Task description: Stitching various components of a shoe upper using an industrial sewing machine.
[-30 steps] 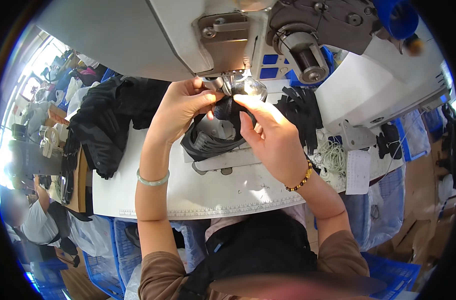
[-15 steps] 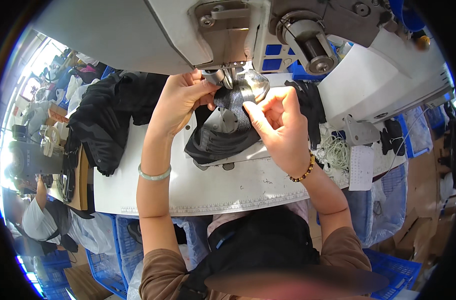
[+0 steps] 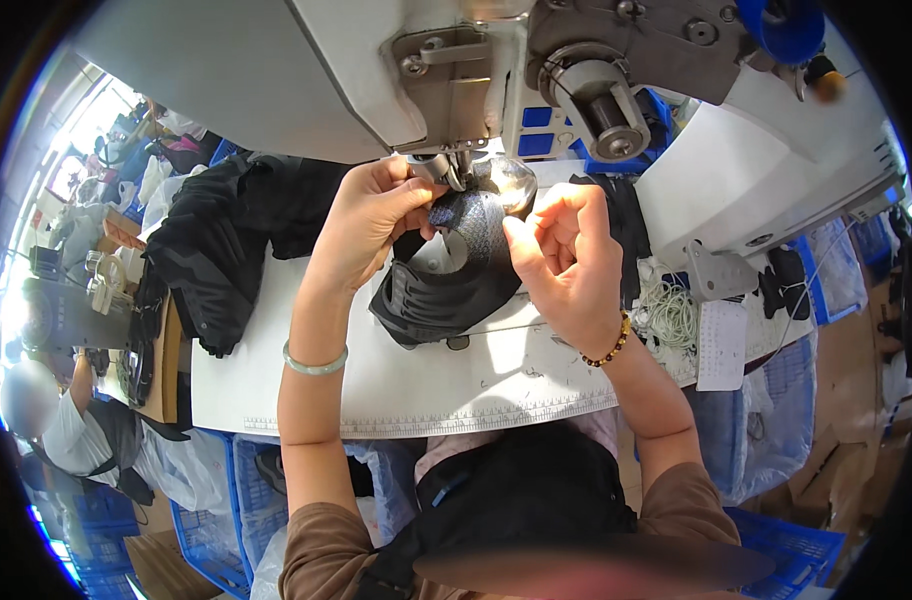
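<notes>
A black shoe upper [image 3: 441, 303] with a dark textured collar [image 3: 483, 232] lies under the needle area of a sewing machine [image 3: 446, 90]. Close beside the presser foot [image 3: 458, 170], my left hand [image 3: 364, 215] pinches the collar's edge between thumb and fingers. On the other side, my right hand [image 3: 573, 258] has curled fingers with the thumb against the collar's right edge. Its fingertips partly hide the grip. A shiny rounded metal part [image 3: 513, 183] stands just behind the collar in bright light.
Black uppers [image 3: 216, 240] are piled at the left of the white table [image 3: 276, 390]. Pale cord [image 3: 666, 310] lies tangled at the right by a white card [image 3: 722, 345]. Blue crates [image 3: 786, 420] with plastic liners stand below. A co-worker [image 3: 81, 430] sits at far left.
The collar has turned under the presser foot and shows more of its textured face. Both hands stay at its edges. The whole view has shifted slightly, with the machine lower in the picture.
</notes>
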`<state>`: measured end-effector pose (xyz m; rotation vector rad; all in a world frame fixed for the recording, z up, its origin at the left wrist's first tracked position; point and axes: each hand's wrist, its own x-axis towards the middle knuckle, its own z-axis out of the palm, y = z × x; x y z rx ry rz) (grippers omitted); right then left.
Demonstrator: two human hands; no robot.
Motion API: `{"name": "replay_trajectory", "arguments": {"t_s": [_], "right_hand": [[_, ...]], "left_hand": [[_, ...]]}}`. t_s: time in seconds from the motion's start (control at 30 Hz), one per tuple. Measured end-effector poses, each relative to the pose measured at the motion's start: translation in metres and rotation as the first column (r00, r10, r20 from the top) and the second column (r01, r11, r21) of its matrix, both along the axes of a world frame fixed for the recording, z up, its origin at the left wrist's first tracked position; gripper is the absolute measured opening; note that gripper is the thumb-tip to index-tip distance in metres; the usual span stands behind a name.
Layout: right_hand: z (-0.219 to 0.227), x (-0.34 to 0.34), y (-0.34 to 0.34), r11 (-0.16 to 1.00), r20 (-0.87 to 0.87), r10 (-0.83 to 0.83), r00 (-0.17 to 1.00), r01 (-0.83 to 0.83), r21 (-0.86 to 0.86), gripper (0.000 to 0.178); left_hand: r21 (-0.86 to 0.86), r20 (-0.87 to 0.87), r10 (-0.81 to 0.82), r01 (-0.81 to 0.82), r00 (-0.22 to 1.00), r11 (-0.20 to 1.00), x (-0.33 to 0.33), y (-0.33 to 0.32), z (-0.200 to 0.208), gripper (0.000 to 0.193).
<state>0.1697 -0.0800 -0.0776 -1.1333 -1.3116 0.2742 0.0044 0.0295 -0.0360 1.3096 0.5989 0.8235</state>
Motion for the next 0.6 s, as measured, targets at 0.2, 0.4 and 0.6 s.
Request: {"name": "replay_trajectory", "arguments": {"t_s": [0.2, 0.4, 0.6], "right_hand": [[-0.004, 0.007, 0.001, 0.995, 0.11, -0.071, 0.991, 0.063, 0.074, 0.034], [0.005, -0.003, -0.001, 0.962, 0.18, -0.011, 0.984, -0.038, 0.269, 0.02], [0.037, -0.037, 0.01, 0.892, 0.534, 0.399, 0.745, -0.45, -0.04, 0.028]], "left_hand": [[0.009, 0.01, 0.039, -0.039, 0.999, 0.999, 0.004, -0.005, 0.0, 0.008], [0.156, -0.169, -0.056, 0.083, 0.984, 0.984, -0.015, -0.012, 0.004, 0.013], [0.302, -0.46, -0.183, 0.347, 0.869, 0.888, -0.083, -0.04, 0.018, 0.019]]}}
